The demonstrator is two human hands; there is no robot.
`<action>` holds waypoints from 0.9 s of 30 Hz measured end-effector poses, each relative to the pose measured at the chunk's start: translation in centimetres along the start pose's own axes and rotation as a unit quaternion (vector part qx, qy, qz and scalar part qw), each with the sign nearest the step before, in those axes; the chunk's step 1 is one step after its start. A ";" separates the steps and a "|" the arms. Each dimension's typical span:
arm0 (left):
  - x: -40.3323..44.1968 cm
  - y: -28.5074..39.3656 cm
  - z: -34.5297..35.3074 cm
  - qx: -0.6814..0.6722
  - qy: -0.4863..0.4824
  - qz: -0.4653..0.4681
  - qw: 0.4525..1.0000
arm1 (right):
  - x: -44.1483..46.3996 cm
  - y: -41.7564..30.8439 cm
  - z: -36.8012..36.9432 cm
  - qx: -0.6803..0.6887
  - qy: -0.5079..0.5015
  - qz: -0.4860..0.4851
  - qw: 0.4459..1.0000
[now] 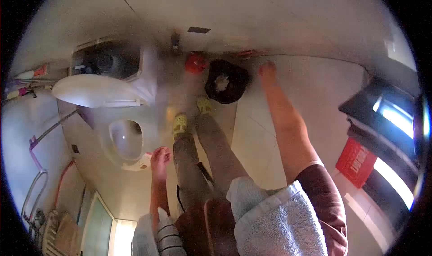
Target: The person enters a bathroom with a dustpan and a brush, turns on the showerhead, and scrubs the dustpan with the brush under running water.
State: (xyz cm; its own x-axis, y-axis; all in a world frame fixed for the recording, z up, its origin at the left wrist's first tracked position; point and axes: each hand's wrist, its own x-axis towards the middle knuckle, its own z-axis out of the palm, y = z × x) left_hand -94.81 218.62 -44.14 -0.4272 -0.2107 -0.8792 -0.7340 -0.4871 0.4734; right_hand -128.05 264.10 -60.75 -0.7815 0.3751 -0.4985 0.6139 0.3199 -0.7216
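My left hand [160,158] is beside the front rim of the white toilet [107,141], its fingers curled in. A small white patch with a reddish mark [144,161] lies right against its fingers; I cannot tell whether the hand holds it. My right arm stretches far forward. At its end my right hand [267,70] looks closed, close to the far wall and right of a black-lined bin [227,91] with white paper [221,82] in it. What this hand holds, if anything, is too blurred to make out. A long red item [251,54] lies just beyond it.
The raised toilet lid [99,90] stands before a dark open compartment [105,60]. A red round object [195,63] sits left of the bin. Yellow-green clogs [179,123] are on my feet. Pipes and hoses [40,168] line the left wall; a red box [356,162] is at right.
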 end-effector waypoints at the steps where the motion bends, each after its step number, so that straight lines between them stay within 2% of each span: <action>1: -0.1 -0.7 1.0 -0.005 0.006 -0.008 1.000 | 2.0 -0.1 -0.5 0.102 0.014 0.051 0.993; 3: -0.7 -1.8 2.9 -0.035 -0.020 -0.018 0.999 | 4.1 0.3 -0.4 0.239 0.022 0.109 0.965; 8: -0.3 -4.3 7.0 -0.007 -0.051 -0.059 0.997 | 10.0 2.4 -1.3 0.453 -0.009 0.126 0.882; 10: -0.1 -5.3 7.7 -0.011 -0.066 -0.057 0.996 | 11.6 3.6 -1.2 0.370 -0.009 0.138 0.919; 11: -0.1 -4.8 8.1 0.001 -0.044 -0.078 0.996 | 11.9 4.7 -0.9 0.324 -0.008 0.145 0.935; 12: 0.1 -5.0 8.1 0.001 -0.044 -0.076 0.996 | 12.5 6.6 -1.2 0.220 -0.009 0.022 0.975; 13: 0.4 -5.1 8.0 0.001 -0.044 -0.074 0.996 | 13.2 8.5 -1.4 0.110 -0.011 -0.103 0.988; 15: 0.6 -5.1 7.5 0.003 -0.036 -0.072 0.997 | 12.4 9.1 -1.7 -0.028 -0.006 -0.261 0.965; 16: 0.6 -4.8 7.3 0.002 -0.029 -0.070 0.997 | 11.9 9.0 -1.9 0.002 -0.004 -0.222 0.975; 18: 0.7 -4.5 6.9 0.004 -0.022 -0.059 0.998 | 6.7 4.1 -2.2 0.120 0.002 -0.061 0.991; 19: 0.8 -4.5 6.7 0.007 -0.020 -0.051 0.998 | 4.8 2.5 -2.1 0.146 0.011 -0.032 0.989; 23: 0.5 -3.0 7.3 0.021 -0.015 -0.048 0.999 | -0.3 -2.1 -2.7 0.247 0.067 0.020 0.966; 27: 0.6 -3.0 7.2 0.021 -0.062 -0.010 0.998 | -4.9 -6.1 -3.9 0.313 0.117 -0.032 0.942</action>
State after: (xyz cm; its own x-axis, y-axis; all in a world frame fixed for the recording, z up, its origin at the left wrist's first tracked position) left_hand -96.70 226.09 -45.71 -0.4721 -0.0923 -0.8767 -0.7640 -0.4533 0.4591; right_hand -127.52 263.69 -52.07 -0.7231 0.5779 -0.3783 0.3233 -0.2007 -0.9248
